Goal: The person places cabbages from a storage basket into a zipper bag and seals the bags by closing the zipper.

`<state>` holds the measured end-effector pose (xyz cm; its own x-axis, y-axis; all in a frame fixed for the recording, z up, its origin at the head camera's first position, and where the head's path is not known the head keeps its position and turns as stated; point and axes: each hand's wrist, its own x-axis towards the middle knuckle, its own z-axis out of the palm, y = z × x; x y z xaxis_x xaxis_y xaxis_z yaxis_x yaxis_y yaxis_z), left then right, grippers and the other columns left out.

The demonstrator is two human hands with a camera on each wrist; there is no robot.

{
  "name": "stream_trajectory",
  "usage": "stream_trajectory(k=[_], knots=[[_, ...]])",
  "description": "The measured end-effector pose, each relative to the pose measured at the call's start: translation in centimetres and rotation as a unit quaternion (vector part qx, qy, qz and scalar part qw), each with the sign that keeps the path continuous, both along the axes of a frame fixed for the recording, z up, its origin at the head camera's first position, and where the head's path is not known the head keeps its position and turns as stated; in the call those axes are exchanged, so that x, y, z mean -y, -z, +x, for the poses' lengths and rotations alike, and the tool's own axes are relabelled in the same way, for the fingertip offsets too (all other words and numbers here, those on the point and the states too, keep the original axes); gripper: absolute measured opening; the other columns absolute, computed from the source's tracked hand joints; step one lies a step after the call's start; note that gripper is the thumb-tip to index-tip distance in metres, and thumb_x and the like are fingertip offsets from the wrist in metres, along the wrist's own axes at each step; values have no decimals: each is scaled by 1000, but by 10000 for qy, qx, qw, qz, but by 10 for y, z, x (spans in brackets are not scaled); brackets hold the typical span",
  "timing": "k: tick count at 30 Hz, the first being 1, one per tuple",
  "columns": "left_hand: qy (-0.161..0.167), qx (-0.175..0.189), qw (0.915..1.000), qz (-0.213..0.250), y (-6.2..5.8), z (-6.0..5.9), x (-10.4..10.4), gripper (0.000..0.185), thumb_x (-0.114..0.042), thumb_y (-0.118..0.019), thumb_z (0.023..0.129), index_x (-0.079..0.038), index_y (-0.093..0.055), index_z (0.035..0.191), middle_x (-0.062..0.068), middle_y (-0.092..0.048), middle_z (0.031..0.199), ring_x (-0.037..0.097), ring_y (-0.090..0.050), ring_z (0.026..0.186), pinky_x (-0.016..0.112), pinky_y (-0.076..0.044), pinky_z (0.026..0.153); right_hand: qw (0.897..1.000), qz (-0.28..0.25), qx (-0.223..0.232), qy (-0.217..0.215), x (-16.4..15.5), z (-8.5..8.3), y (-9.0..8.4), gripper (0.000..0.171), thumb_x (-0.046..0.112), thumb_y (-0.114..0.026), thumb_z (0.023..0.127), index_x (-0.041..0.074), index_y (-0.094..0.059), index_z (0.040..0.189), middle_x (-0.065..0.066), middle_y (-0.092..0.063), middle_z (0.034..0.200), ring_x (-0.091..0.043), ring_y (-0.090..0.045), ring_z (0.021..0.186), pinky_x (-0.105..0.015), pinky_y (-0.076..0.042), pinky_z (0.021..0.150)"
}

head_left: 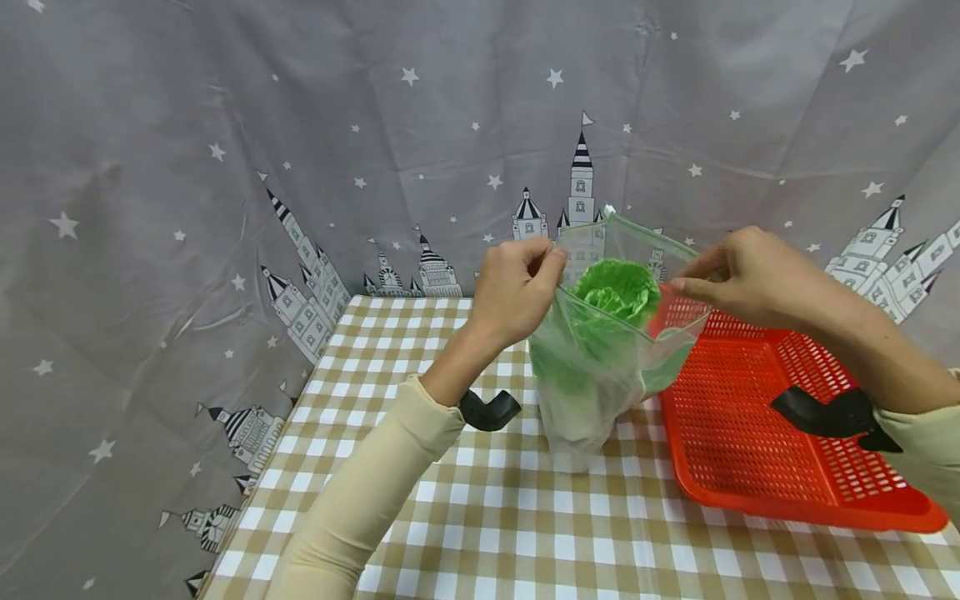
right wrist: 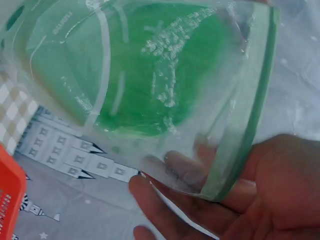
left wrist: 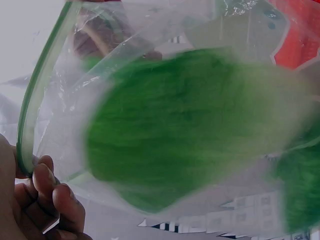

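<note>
A clear zip bag [head_left: 577, 383] with a green zip edge hangs upright over the table, its mouth spread apart. Inside it stands a head of leafy green lettuce [head_left: 617, 287], pale toward the bottom; the left wrist view shows this lettuce [left wrist: 190, 130] blurred through the plastic. My left hand [head_left: 517, 287] pinches the bag's rim at the left corner. On the opposite side, my right hand [head_left: 738, 279] holds the rim between thumb and fingers. In the right wrist view, fingertips of the right hand [right wrist: 220, 200] show through the plastic near the green edge.
A red perforated plastic basket [head_left: 750, 417] sits on the right of the table, beside and partly behind the bag. The table wears a brown-and-white checked cloth [head_left: 480, 517]. Behind hangs a grey curtain [head_left: 420, 125] printed with stars and castles.
</note>
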<state>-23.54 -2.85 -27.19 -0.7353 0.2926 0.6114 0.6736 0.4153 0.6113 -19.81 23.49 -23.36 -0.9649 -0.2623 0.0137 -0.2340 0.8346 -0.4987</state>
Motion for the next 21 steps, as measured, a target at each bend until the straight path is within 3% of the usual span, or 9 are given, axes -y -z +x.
stream_trajectory(k=[3, 6, 10, 13, 16, 18, 21], knots=[[34, -155, 9995, 284, -5, 3, 4, 37, -11, -52, 93, -12, -48, 56, -1, -40, 49, 11, -36, 47, 26, -27, 49, 9992, -237, -177, 269, -6, 1, -7, 25, 15, -62, 96, -2, -72, 111, -13, -72, 87, -16, -48, 56, -30, -36, 46], [127, -354, 9982, 459, -10, 12, 6, 38, -9, -53, 90, -11, -44, 53, -1, -36, 48, 10, -33, 46, 27, -25, 47, 9984, -287, -359, 329, -8, 4, -13, 24, 4, -57, 94, -1, -72, 112, -13, -73, 96, -16, -47, 53, -29, -34, 41], [316, -288, 9985, 334, -11, 37, 6, 39, -9, -55, 88, -13, -43, 50, -5, -36, 45, 7, -31, 43, 25, -24, 44, 9968, -191, -749, -212, -6, 8, -15, 29, -5, -56, 90, 3, -73, 111, -13, -72, 100, -16, -44, 50, -27, -34, 42], [325, -27, 9993, 192, -7, 58, 4, 39, -10, -56, 87, -16, -48, 49, -8, -39, 44, 5, -34, 41, 25, -26, 41, 9914, -135, -914, -927, -5, 14, -13, 29, -2, -59, 93, 6, -70, 119, -11, -70, 110, -16, -56, 65, -29, -44, 53], [222, 276, 9993, 83, -2, 74, 1, 38, -13, -57, 86, -17, -51, 49, -11, -42, 44, 4, -37, 41, 26, -29, 40, 9836, -26, -1123, -1414, -2, 29, -9, 33, 12, -61, 97, 10, -63, 129, -11, -60, 128, -27, -60, 99, -45, -49, 80], [258, 490, 9984, 62, 3, 80, -2, 37, -13, -58, 87, -18, -53, 51, -13, -45, 44, 2, -40, 41, 25, -31, 41, 9781, 102, -1535, -1403, 3, 49, -6, 39, 22, -63, 96, 15, -59, 134, -13, -51, 138, -36, -50, 120, -60, -40, 93], [570, 659, 9961, 121, 10, 83, -4, 35, -13, -58, 89, -17, -55, 54, -14, -51, 47, 1, -46, 42, 25, -34, 41, 9615, 369, -2455, -1178, 12, 83, 2, 49, 34, -72, 88, 21, -61, 134, -14, -47, 140, -41, -42, 124, -65, -36, 92]])
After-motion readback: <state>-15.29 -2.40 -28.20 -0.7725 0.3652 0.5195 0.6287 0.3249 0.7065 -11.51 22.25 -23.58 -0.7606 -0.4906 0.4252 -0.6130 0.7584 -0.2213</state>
